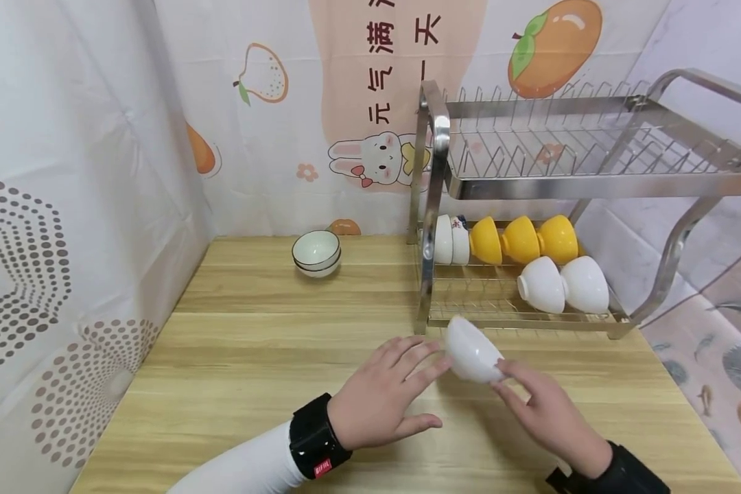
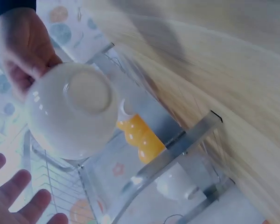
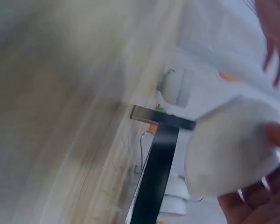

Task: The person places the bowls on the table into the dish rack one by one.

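Note:
My right hand (image 1: pixel 549 415) pinches a white bowl (image 1: pixel 471 351) by its edge, thumb on one side and fingers on the other. The bowl is tilted above the table, in front of the dish rack, and its round foot faces the left wrist camera. My left hand (image 1: pixel 385 398) has its fingers spread and straight, with the fingertips right by the bowl's left side in the head view. From the left wrist, the white bowl (image 2: pixel 72 111) stands apart from the left fingers. The right wrist view is blurred, with the bowl (image 3: pixel 233 147) between thumb and fingers.
A two-tier metal dish rack (image 1: pixel 435 206) stands at the right. On its lower tier sit several yellow bowls (image 1: pixel 521 239), white bowls (image 1: pixel 540 285) in front and white bowls (image 1: pixel 443 240) at the left. Stacked bowls with dark rims (image 1: pixel 317 250) rest on the wooden table (image 1: pixel 253 343) by the back curtain.

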`<state>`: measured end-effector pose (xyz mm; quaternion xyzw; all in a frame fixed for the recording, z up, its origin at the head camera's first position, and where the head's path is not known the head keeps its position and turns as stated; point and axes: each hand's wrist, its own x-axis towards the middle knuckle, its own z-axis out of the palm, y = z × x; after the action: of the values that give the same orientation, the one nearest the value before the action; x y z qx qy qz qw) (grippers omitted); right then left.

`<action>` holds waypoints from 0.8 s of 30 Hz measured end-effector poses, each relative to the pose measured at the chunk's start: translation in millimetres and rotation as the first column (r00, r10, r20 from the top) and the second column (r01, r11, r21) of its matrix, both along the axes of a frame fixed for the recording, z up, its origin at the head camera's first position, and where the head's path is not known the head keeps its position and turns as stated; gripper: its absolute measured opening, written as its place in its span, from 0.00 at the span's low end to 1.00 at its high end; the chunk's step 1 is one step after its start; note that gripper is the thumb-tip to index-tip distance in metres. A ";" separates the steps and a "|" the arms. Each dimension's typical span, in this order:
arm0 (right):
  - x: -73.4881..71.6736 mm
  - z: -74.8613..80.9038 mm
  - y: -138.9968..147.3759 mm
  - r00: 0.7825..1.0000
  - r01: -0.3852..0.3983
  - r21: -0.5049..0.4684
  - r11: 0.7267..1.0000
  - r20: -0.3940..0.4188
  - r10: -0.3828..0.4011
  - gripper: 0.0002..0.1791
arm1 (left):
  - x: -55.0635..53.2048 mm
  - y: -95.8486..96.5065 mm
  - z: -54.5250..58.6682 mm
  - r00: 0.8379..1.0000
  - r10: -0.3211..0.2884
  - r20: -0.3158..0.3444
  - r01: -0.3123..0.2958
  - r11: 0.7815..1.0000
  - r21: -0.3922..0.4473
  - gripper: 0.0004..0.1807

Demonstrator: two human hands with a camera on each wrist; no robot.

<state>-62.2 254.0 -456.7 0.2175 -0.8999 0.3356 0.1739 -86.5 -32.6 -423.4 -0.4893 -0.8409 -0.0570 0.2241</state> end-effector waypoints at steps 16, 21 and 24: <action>-87.2 -0.5 50.0 0.904 0.204 -0.737 0.645 0.394 0.164 0.16 | -8.0 4.3 -6.2 0.993 0.052 0.107 -0.047 0.998 -0.052 0.41; -102.0 -2.3 53.4 0.881 0.241 -0.629 0.739 0.461 0.105 0.21 | -11.3 6.5 -7.8 0.994 0.074 0.078 -0.067 0.993 -0.093 0.41; -108.4 -3.9 54.0 0.871 0.254 -0.538 0.804 0.488 0.052 0.23 | -13.1 8.2 -8.3 0.994 0.080 0.078 -0.071 0.992 -0.107 0.41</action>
<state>-170.6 307.9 -460.6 0.0131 -0.7765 0.6296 0.0218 -99.6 -24.4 -431.7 -0.4654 -0.8691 -0.0248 0.1655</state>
